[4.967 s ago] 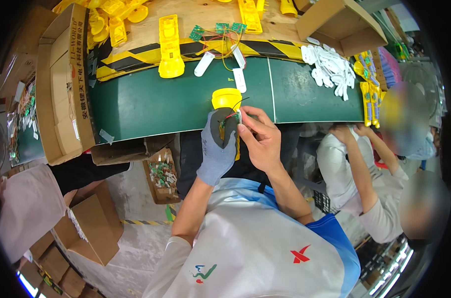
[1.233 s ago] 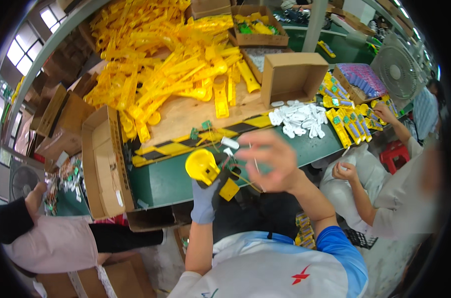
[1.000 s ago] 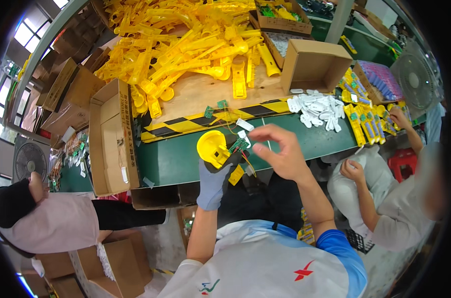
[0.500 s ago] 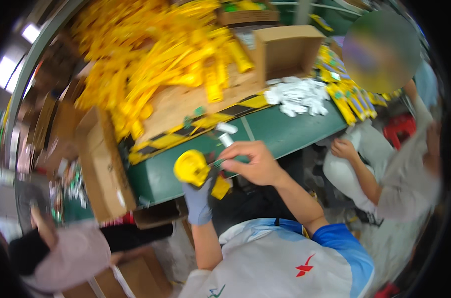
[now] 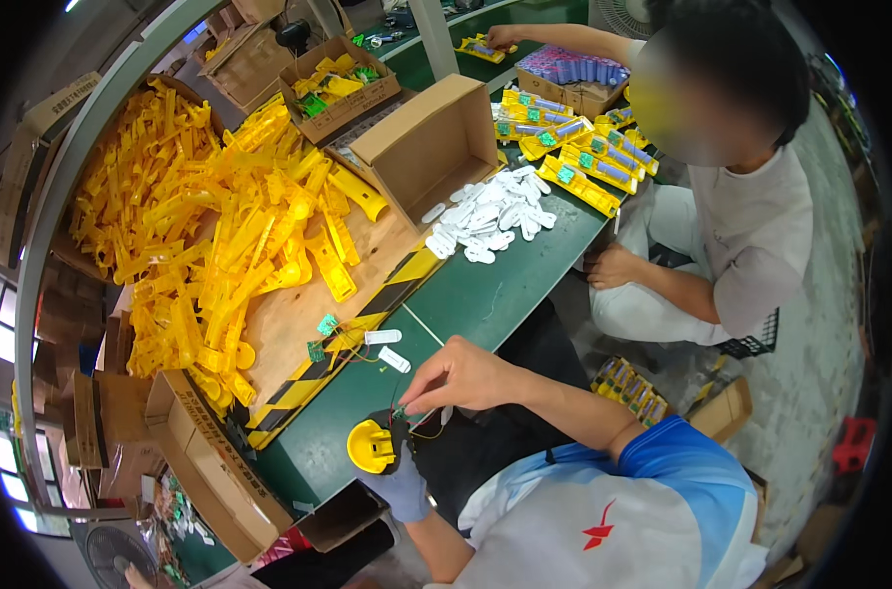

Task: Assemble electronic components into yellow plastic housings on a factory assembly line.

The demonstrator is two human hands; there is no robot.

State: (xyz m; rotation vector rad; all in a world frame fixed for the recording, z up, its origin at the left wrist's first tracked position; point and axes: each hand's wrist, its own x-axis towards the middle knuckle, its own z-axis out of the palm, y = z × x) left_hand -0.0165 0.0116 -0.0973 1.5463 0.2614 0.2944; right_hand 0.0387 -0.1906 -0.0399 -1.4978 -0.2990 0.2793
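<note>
My left hand (image 5: 397, 488), in a grey glove with dark fingertips, is closed round a yellow plastic housing (image 5: 369, 452) with a rounded, hollow end turned up. Bare, my right hand (image 5: 465, 377) pinches a small green circuit board (image 5: 401, 413) with thin wires, right beside the housing; its fingers partly cover the board. Thin red and yellow wires show around the fingertips. On the bench just beyond lie two white oval plastic pieces (image 5: 394, 359) and two wired green boards (image 5: 327, 325).
Yellow housings lie in a large heap (image 5: 240, 226) on a wooden board edged with striped tape (image 5: 343, 338). White pieces (image 5: 490, 214) are piled on the green bench (image 5: 475, 304) by an open carton (image 5: 426, 142). At right a co-worker (image 5: 750, 226) sits near assembled housings (image 5: 588, 162).
My view has swung, so the heap sits farther left and the co-worker shows more fully. Both hands appear lower, still together at the housing. The co-worker's far arm now reaches to a yellow housing.
</note>
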